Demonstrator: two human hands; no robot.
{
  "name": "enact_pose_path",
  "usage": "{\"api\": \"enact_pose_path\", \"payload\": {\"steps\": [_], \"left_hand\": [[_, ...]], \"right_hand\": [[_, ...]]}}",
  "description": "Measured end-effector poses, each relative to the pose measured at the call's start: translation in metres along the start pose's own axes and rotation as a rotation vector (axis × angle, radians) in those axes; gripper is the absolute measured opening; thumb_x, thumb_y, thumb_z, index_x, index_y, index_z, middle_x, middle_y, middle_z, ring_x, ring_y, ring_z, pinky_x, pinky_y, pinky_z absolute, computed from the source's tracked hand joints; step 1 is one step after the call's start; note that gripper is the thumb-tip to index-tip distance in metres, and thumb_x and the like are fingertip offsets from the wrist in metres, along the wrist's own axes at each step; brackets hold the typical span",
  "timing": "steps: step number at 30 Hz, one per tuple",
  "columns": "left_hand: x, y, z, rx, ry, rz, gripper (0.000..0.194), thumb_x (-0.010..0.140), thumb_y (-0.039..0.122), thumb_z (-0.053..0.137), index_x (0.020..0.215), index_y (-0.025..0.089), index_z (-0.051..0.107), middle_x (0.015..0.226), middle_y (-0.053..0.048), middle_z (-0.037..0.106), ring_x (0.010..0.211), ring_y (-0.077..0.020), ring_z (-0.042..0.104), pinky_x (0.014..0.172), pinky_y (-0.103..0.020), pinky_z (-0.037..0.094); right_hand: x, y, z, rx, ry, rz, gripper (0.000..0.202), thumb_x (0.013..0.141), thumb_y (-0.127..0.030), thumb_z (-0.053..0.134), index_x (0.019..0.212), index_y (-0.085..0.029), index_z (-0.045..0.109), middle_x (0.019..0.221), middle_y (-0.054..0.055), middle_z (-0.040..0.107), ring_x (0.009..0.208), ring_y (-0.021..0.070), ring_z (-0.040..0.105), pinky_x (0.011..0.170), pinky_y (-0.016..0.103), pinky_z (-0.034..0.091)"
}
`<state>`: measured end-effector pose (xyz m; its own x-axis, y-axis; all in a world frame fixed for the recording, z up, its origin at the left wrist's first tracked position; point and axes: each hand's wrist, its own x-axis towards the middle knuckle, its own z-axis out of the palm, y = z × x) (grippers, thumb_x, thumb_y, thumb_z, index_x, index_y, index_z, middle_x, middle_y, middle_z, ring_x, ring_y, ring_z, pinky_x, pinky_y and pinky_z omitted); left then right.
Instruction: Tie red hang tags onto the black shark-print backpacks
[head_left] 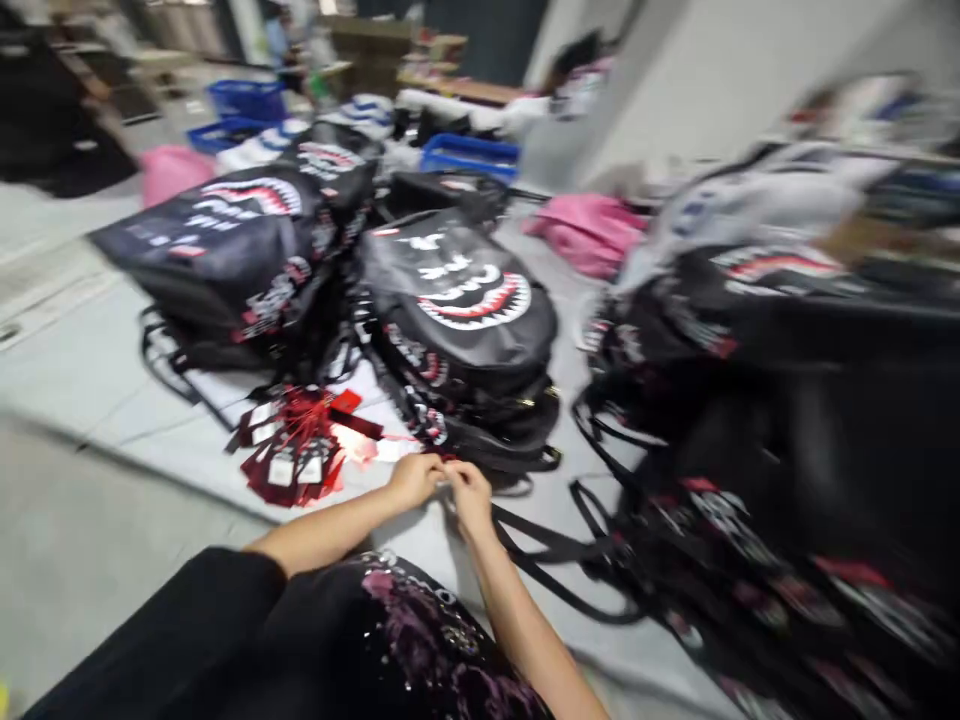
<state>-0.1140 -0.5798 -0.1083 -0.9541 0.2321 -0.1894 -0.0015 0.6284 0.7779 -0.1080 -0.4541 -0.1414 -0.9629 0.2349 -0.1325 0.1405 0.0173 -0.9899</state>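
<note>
My left hand (417, 480) and my right hand (471, 496) meet at the near edge of the table, fingertips pinched together. What they pinch is too small and blurred to make out; a bit of red shows at the fingertips. Just beyond them lies a stack of black backpacks, the top backpack (457, 290) printed with a toothy shark mouth. To the left of my hands is a heap of dark red hang tags (289, 465) with red strings and white labels.
More black backpacks (225, 230) are piled at the left, and another blurred pile (750, 450) fills the right, its straps (555, 545) trailing toward me. Pink cloth (589, 232) and a blue basket (471, 157) stand farther back on the grey-white table (112, 380).
</note>
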Motion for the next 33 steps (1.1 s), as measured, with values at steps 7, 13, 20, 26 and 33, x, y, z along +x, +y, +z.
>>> {"api": "enact_pose_path", "payload": {"steps": [7,13,20,26,33], "left_hand": [[-0.005,-0.01,0.002,0.053,0.022,-0.055,0.016,0.083,0.028,0.051,0.089,0.022,0.065,0.088,-0.002,0.07,0.081,-0.0168,0.062,0.07,-0.025,0.043],[-0.006,-0.008,-0.002,0.078,0.014,-0.025,0.018,0.085,0.027,0.05,0.091,0.023,0.065,0.09,-0.003,0.071,0.081,-0.018,0.063,0.069,-0.026,0.044],[-0.004,-0.009,-0.006,0.059,0.028,-0.06,0.017,0.085,0.03,0.051,0.091,0.023,0.065,0.089,-0.003,0.07,0.082,-0.0186,0.063,0.072,-0.027,0.045],[-0.004,-0.009,-0.008,0.057,0.07,-0.08,0.014,0.084,0.029,0.052,0.088,0.022,0.064,0.089,-0.001,0.07,0.083,-0.0173,0.063,0.071,-0.025,0.043],[-0.001,-0.01,-0.009,0.095,0.066,-0.106,0.015,0.084,0.027,0.051,0.088,0.021,0.065,0.088,-0.002,0.07,0.082,-0.0169,0.062,0.073,-0.025,0.044]], "right_hand": [[0.001,0.018,-0.006,0.024,-0.015,0.091,0.034,0.056,-0.044,0.077,0.071,-0.015,0.066,0.078,0.004,0.068,0.075,0.0174,0.062,0.078,0.035,0.049],[0.003,0.016,0.0,0.058,-0.015,0.1,0.035,0.055,-0.044,0.079,0.072,-0.015,0.066,0.079,0.003,0.068,0.074,0.0167,0.063,0.078,0.035,0.051],[0.005,0.019,0.004,0.064,-0.003,0.111,0.033,0.057,-0.042,0.077,0.073,-0.016,0.065,0.078,0.003,0.068,0.076,0.0167,0.064,0.078,0.035,0.051],[0.005,0.02,0.006,0.054,0.018,0.113,0.034,0.056,-0.043,0.078,0.073,-0.016,0.065,0.08,0.003,0.068,0.076,0.0171,0.063,0.076,0.035,0.051],[0.003,0.02,0.009,0.052,0.009,0.114,0.032,0.059,-0.042,0.076,0.074,-0.016,0.065,0.081,0.003,0.067,0.077,0.0162,0.063,0.079,0.034,0.051]]}}
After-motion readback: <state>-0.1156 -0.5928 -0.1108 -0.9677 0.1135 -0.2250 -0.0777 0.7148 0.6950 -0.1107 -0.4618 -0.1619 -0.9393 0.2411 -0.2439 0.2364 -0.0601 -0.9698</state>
